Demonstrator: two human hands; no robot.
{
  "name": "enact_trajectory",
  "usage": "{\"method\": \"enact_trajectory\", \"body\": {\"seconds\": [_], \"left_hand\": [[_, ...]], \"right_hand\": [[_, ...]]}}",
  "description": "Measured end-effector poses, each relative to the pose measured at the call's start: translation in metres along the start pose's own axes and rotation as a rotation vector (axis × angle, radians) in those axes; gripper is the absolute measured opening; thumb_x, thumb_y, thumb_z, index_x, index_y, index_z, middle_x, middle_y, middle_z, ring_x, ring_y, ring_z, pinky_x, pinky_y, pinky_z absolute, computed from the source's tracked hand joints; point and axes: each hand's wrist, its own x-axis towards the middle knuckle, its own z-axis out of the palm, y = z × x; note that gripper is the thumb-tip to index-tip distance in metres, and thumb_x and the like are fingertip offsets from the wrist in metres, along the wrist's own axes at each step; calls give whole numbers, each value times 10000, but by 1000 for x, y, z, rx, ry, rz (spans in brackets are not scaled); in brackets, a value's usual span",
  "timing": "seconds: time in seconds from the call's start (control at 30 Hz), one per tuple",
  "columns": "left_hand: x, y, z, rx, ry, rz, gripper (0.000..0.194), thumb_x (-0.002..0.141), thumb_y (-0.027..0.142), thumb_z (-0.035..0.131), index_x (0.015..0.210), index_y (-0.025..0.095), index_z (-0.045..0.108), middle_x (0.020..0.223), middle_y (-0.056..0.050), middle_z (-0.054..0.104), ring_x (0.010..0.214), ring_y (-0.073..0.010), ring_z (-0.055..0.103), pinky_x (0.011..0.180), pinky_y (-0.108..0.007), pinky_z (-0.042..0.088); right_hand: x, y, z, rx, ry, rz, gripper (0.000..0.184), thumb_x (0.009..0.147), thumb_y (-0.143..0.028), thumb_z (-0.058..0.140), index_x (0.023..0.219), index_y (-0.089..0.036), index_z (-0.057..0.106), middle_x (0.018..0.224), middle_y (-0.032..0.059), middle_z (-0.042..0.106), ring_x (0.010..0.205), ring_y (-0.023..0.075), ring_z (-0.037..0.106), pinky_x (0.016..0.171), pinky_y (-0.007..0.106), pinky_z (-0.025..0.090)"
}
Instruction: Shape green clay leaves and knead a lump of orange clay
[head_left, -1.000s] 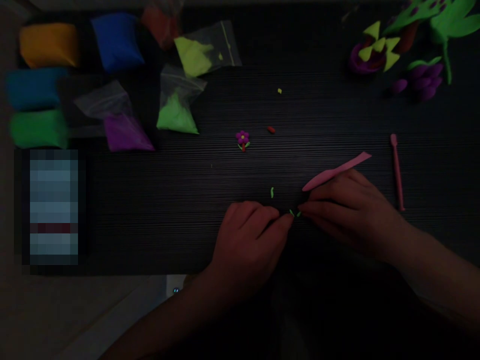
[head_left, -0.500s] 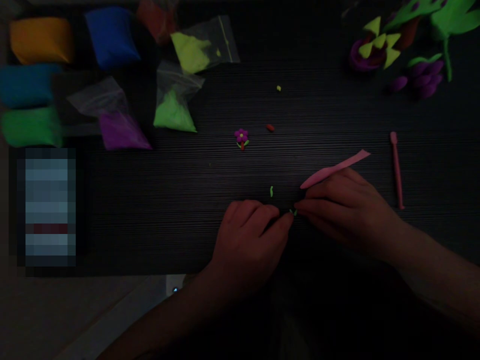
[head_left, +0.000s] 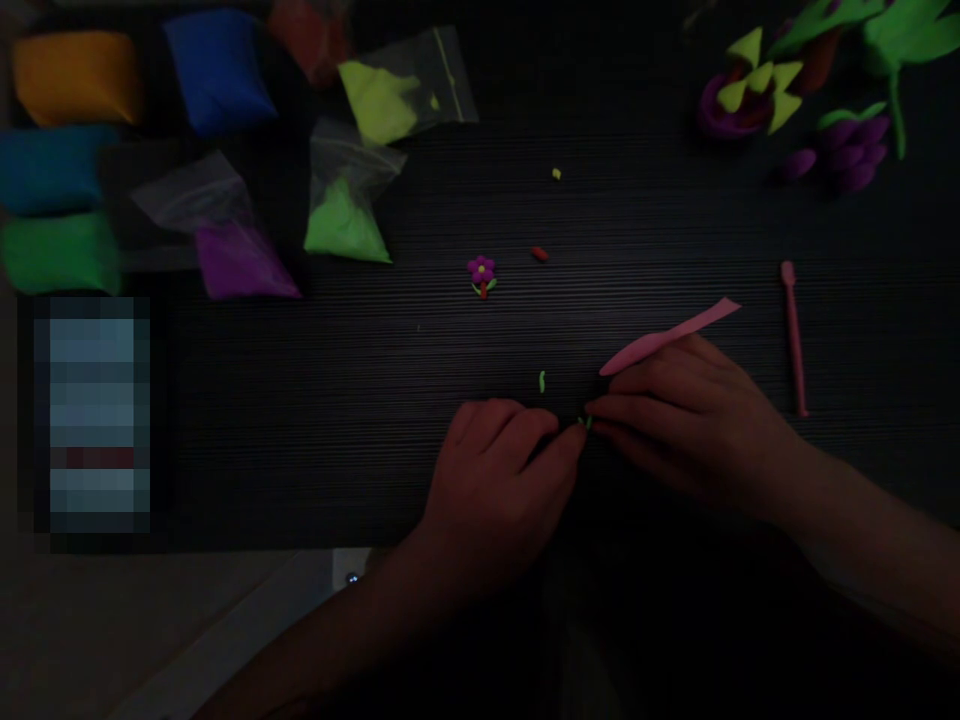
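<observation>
Tiny light-green clay leaves (head_left: 585, 423) sit between the fingertips of my two hands, near the front of the dark table. My left hand (head_left: 502, 470) is curled closed, its thumb tip touching them from the left. From the right, my right hand (head_left: 682, 415) pinches at the same bits with thumb and finger. Just beyond the right fingers lies a pink clay knife (head_left: 660, 345). A small green clay strip (head_left: 542, 381) rests above my left hand. Farther up is a tiny clay flower (head_left: 481, 272) with purple petals, a yellow centre, a red stem and green leaves.
A red clay bit (head_left: 539, 254) and a yellow one (head_left: 556, 174) lie mid-table. To the right is a pink stick tool (head_left: 795, 340). Bags of coloured clay, including a purple one (head_left: 240, 260), fill the upper left. Clay grapes (head_left: 851, 155) and other models stand upper right.
The fingertips of my right hand have shifted very slightly left, closer to my left thumb at the green leaves. The view has drifted a little; nothing else has visibly moved.
</observation>
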Motion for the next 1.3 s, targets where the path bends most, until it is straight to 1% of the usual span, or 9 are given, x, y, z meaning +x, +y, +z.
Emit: {"method": "enact_trajectory", "body": {"seconds": [0.2, 0.53, 0.7, 1.07, 1.2, 1.3], "left_hand": [[0, 0, 0, -1, 16, 1, 187, 753, 195, 589, 935, 207, 631, 784, -11, 624, 748, -148, 491, 685, -317, 402], [-1, 0, -1, -21, -7, -5, 194, 752, 193, 584, 940, 199, 631, 790, -15, 625, 750, -150, 497, 690, -321, 410], [-3, 0, -2, -47, 15, -17, 222, 743, 175, 585, 961, 182, 623, 807, -20, 628, 759, -154, 507, 698, -328, 416], [-2, 1, -2, -19, -26, 9, 224, 749, 201, 580, 967, 204, 631, 821, -15, 630, 761, -163, 502, 687, -337, 401], [-2, 1, -2, -21, -25, 5, 231, 750, 202, 579, 976, 203, 625, 827, -16, 627, 768, -161, 497, 694, -336, 402], [-3, 1, -2, -24, -28, 4, 237, 753, 202, 577, 986, 203, 621, 835, -18, 624, 778, -158, 495, 703, -335, 403]], "right_hand": [[1, -1, 1, 6, 11, 17, 186, 782, -236, 569, 952, -185, 624, 901, 45, 636, 892, 197, 552, 818, 370, 401], [3, -5, 1, -15, 25, 42, 173, 778, -247, 569, 931, -187, 623, 880, 45, 631, 856, 199, 550, 767, 365, 410], [3, -4, 1, -14, 20, 51, 177, 779, -249, 567, 935, -186, 620, 883, 47, 631, 863, 203, 552, 771, 370, 408], [3, -6, 3, -26, 35, 59, 170, 771, -247, 575, 927, -191, 613, 884, 46, 630, 863, 211, 554, 764, 374, 409], [2, -4, 0, 26, 31, 58, 222, 767, -245, 576, 979, -181, 597, 917, 56, 627, 894, 212, 552, 796, 382, 410], [-1, -1, -3, 99, 46, 55, 236, 762, -210, 574, 993, -161, 581, 934, 69, 619, 930, 202, 542, 823, 370, 410]]}}
